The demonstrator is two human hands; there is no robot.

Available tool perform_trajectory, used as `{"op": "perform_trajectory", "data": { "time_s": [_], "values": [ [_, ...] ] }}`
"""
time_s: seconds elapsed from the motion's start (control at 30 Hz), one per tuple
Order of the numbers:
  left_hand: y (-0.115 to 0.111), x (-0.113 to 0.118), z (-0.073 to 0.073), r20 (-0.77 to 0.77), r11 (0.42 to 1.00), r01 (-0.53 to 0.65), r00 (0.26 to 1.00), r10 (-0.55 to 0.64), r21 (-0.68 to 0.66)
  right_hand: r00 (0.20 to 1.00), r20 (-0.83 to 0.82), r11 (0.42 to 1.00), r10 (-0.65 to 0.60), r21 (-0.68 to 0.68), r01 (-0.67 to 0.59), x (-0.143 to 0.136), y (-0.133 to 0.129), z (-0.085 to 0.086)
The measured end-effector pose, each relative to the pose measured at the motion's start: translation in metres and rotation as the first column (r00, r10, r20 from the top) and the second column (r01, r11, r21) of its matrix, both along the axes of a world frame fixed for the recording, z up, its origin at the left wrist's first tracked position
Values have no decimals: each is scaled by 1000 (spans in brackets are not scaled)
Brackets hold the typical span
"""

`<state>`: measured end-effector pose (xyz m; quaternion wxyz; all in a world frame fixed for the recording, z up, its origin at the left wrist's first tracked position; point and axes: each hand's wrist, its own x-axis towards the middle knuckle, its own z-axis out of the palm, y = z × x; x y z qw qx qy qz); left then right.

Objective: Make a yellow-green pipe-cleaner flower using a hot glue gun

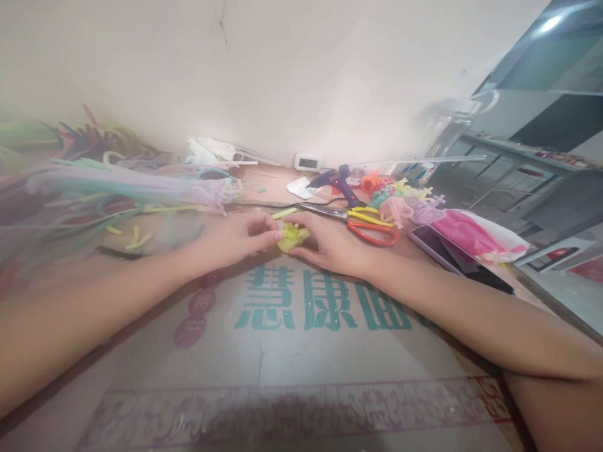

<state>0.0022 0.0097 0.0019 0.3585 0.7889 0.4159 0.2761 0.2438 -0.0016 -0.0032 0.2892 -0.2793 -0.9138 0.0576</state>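
Note:
Between my two hands is a small yellow pipe-cleaner piece [293, 237], wound into a rounded, flower-like shape. My left hand [249, 237] pinches its left side with thumb and forefinger. On the other side, my right hand [325, 242] closes its thumb and fingers around the right edge. A loose yellow-green strip [284, 213] lies just behind the piece. Scissors [351, 215] with one yellow and one red handle rest beyond my right hand. Behind them is a purple glue gun [340, 183] with a dark cord.
Bundled pastel pipe cleaners [136, 185] fill the left side. Several small coloured figures [400, 199], a pink bag [475, 233] and a dark-screened phone [459, 258] lie at the right. A small digital clock [308, 162] stands against the wall. Printed sheeting [226, 364] covers the table.

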Motion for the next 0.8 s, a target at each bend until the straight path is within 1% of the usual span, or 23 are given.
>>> {"op": "perform_trajectory", "data": {
  "time_s": [0.2, 0.37, 0.43, 0.57, 0.8],
  "values": [
    [3, -2, -5, 89, 998, 35, 996, -30, -51, 1000, 3, 1000, -16, 6, 16, -1, 0, 1],
    [2, -2, -5, 148, 991, 21, 989, -1, -131, 1000, -1, 1000, -9, 8, 9, -2, -1, 2],
    [1, -2, -5, 124, 994, 9, 992, 5, -111, 1000, 5, 1000, -7, -1, 7, -2, -1, 2],
    [2, -3, -5, 38, 1000, 6, 999, -5, -29, 1000, 3, 1000, -13, -5, 13, -1, -1, 2],
    [2, -3, -5, -27, 1000, 19, 999, -18, 18, 1000, -6, 1000, -5, 17, 5, 0, 0, 0]
  ]
}}
